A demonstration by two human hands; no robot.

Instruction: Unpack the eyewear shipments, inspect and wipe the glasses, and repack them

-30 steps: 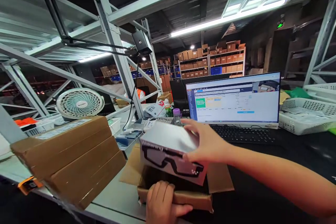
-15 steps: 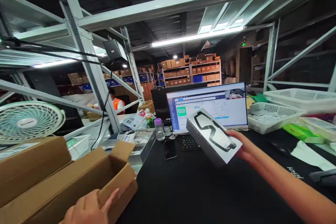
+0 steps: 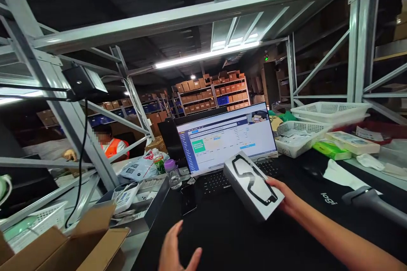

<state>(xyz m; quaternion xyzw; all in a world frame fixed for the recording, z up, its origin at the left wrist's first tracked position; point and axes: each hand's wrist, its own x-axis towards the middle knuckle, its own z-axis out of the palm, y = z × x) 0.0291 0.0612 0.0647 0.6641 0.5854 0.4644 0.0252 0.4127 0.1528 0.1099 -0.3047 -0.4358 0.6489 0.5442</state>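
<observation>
My right hand (image 3: 286, 197) grips a white and grey product box (image 3: 251, 186) by its right side, tilted above the black desk mat (image 3: 216, 237). A black angular outline is printed on the top face of this box. At the bottom centre, my left hand (image 3: 176, 250) is raised over the mat with thumb and fingers apart, holding nothing. Left of it stands a cardboard carton (image 3: 85, 247) with its flaps up; what is inside cannot be seen. A keyboard (image 3: 216, 183) lies behind the product box, in front of a lit monitor (image 3: 219, 144).
A phone (image 3: 188, 201) and a purple-capped bottle (image 3: 173, 175) are near the monitor's left side. A grey tray of small items (image 3: 149, 216) borders the mat. On the right are a barcode scanner (image 3: 365, 197), a mouse (image 3: 313, 169) and white baskets (image 3: 295, 148). Beyond the rack sits a person in an orange vest (image 3: 112, 148).
My left hand has let go of the carton flap and moved right over the mat, opening. The view has turned right. The product box stays in my right hand, slightly lower in view.
</observation>
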